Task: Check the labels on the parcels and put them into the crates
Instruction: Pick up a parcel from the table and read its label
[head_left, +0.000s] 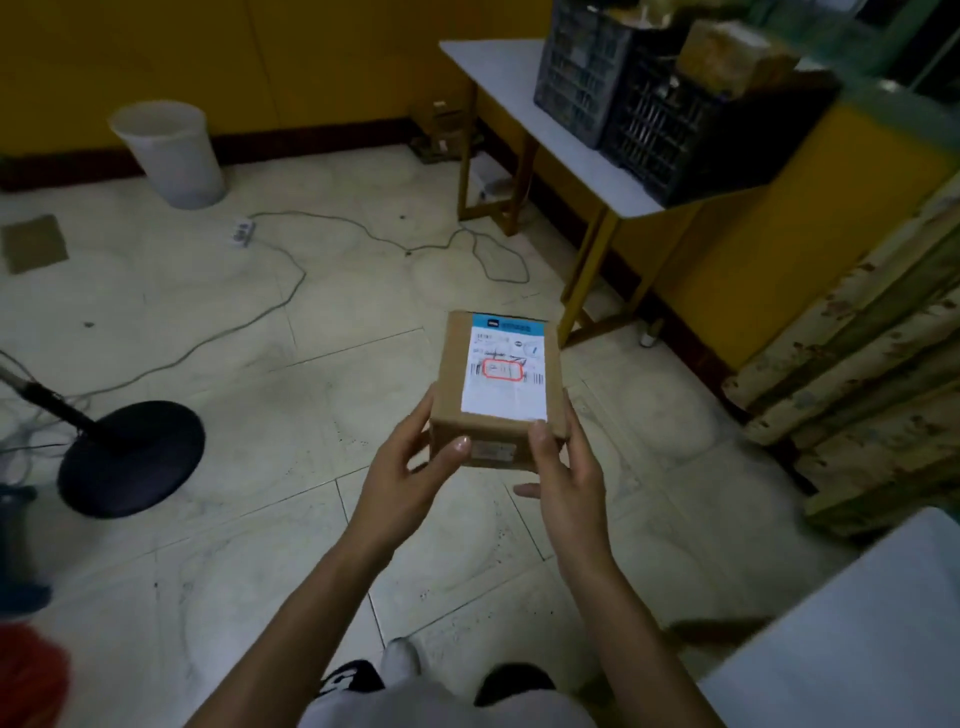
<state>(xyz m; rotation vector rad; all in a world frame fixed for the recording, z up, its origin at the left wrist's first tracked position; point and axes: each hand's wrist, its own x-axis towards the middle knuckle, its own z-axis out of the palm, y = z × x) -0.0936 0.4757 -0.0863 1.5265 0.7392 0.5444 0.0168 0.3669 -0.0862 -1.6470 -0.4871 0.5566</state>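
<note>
**Label check: parcel held in both hands**

The left hand (415, 460) and right hand (569, 467) are gripping the parcel (493, 431) at its near corners, fingers curling round the sides. It is hanging mid-air over the floor, label (506, 371) facing up. Worth keeping it level, thumbs off the print, while reading. The crates (670, 130) are sitting far right on the table (498, 78), well apart
</note>
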